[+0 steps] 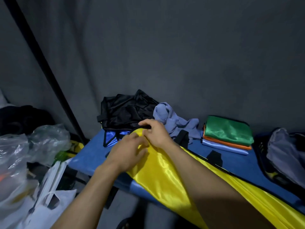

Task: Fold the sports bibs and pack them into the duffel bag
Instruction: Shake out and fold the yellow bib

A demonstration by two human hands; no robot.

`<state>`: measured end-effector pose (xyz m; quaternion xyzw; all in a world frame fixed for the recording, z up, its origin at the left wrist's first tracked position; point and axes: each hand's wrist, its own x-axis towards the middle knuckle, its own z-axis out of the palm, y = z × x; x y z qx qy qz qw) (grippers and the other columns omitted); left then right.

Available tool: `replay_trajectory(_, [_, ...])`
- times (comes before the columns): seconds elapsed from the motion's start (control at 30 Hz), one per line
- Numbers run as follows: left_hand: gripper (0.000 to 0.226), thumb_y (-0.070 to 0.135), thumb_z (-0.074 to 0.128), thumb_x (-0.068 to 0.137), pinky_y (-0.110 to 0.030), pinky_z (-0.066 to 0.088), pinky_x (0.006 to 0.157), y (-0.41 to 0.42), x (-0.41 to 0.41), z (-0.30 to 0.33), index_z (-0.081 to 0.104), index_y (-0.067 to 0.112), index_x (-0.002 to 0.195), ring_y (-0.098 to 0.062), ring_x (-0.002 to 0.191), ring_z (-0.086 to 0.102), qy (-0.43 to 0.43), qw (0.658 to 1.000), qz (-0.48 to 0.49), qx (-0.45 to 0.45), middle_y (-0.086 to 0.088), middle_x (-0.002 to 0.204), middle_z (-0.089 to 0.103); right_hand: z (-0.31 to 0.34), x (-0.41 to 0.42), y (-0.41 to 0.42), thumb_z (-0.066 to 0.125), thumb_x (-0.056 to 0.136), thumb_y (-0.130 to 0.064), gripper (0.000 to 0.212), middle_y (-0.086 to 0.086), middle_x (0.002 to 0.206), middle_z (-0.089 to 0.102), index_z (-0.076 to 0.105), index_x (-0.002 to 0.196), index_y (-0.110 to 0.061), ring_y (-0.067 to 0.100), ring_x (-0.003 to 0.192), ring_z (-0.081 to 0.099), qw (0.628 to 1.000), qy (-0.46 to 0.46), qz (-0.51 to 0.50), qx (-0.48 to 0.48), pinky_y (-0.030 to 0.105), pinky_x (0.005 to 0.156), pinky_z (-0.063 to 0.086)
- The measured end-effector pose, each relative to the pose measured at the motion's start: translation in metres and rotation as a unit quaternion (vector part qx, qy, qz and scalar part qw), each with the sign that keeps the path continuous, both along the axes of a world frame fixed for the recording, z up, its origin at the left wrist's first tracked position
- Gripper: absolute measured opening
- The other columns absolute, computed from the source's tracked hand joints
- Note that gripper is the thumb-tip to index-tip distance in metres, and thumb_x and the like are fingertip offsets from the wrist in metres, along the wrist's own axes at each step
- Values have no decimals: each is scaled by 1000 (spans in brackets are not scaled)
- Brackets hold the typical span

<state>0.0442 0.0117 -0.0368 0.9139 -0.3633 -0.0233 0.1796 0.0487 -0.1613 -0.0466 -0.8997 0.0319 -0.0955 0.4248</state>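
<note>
A shiny yellow bib [158,176] with black trim lies stretched across the blue table [89,156], running from the middle down to the lower right. My right hand [156,131] pinches its far black-edged end. My left hand [127,152] grips the yellow cloth right beside it. A folded stack of green, orange and light blue bibs [227,134] sits at the back right. Loose black bibs [125,109] and a blue bib [110,138] are piled at the back. The dark duffel bag [283,156] lies at the right edge, partly cut off.
A crumpled grey-blue cloth [175,123] lies between the black pile and the folded stack. Plastic bags [24,156] crowd the floor on the left. A grey curtain hangs behind the table, and a black pole [44,66] slants at the left.
</note>
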Motion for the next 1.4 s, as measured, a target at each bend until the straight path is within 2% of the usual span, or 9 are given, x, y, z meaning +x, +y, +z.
replay_trajectory(0.1, [32, 44, 55, 98, -44, 48, 94, -13, 0, -3, 58, 28, 127, -29, 119, 49, -12, 990, 30, 135, -1, 126, 48, 18, -24, -19, 64, 97, -10, 36, 5, 117, 71, 66, 128, -26, 6, 72, 60, 999, 6, 12, 35, 29, 73, 54])
replay_trajectory(0.27, [21, 38, 56, 98, -42, 48, 87, -66, -48, 14, 62, 27, 115, -21, 111, 51, -43, 993, -104, -40, 4, 115, 52, 45, -116, -83, 64, 93, -6, 20, -3, 92, 75, 72, 106, -17, 10, 76, 74, 999, -28, -31, -11, 23, 73, 56])
replay_trajectory(0.47, [31, 46, 54, 98, -42, 48, 93, -141, -125, -11, 58, 31, 125, -22, 114, 52, -11, 955, -296, 31, 3, 119, 53, 40, -267, -162, 70, 93, -14, 10, -9, 96, 75, 75, 100, -19, 4, 80, 67, 974, -8, -174, -146, 20, 73, 49])
replay_trajectory(0.63, [40, 53, 50, 98, -43, 43, 96, -163, -141, -23, 48, 38, 135, -24, 117, 45, -56, 952, -286, 96, 3, 128, 45, 37, -360, -191, 71, 93, -23, 2, -13, 84, 71, 73, 93, -23, 2, 77, 65, 935, -38, -288, -204, 28, 70, 53])
replay_trajectory(0.73, [36, 53, 51, 96, -38, 47, 88, -170, -148, -18, 54, 34, 127, -20, 109, 50, -58, 955, -287, 57, 6, 119, 49, 42, -392, -203, 73, 89, -35, 17, -12, 69, 67, 67, 76, -26, 6, 70, 63, 902, 41, -372, -213, 35, 66, 53])
replay_trajectory(0.97, [43, 47, 52, 100, -33, 47, 87, -194, -179, -22, 48, 33, 140, -15, 111, 49, -22, 935, -354, 18, 7, 120, 49, 37, -421, -212, 65, 89, -60, 65, 9, 58, 71, 62, 68, 1, 24, 54, 70, 874, 229, -423, -69, 43, 69, 62])
replay_trajectory(1.1, [41, 48, 49, 101, -35, 47, 90, -204, -187, -27, 48, 35, 140, -15, 108, 49, -15, 929, -369, 7, 7, 115, 49, 28, -424, -201, 71, 86, -57, 52, 15, 65, 67, 50, 72, -12, 22, 56, 68, 870, 297, -373, 122, 31, 56, 59])
replay_trajectory(1.23, [45, 55, 47, 99, -39, 45, 92, -207, -190, -35, 45, 40, 142, -12, 104, 44, -24, 928, -372, 23, 10, 115, 46, 8, -422, -205, 78, 88, -29, 30, 7, 60, 63, 59, 75, -11, 18, 54, 62, 872, 219, -400, 180, 31, 56, 58])
replay_trajectory(1.4, [47, 59, 45, 98, -39, 42, 96, -206, -189, -39, 38, 49, 143, -10, 115, 40, -27, 928, -370, 14, 13, 128, 40, 12, -430, -213, 82, 84, -16, 21, 11, 74, 61, 65, 86, -4, 20, 68, 54, 903, -6, -359, 236, 29, 63, 44])
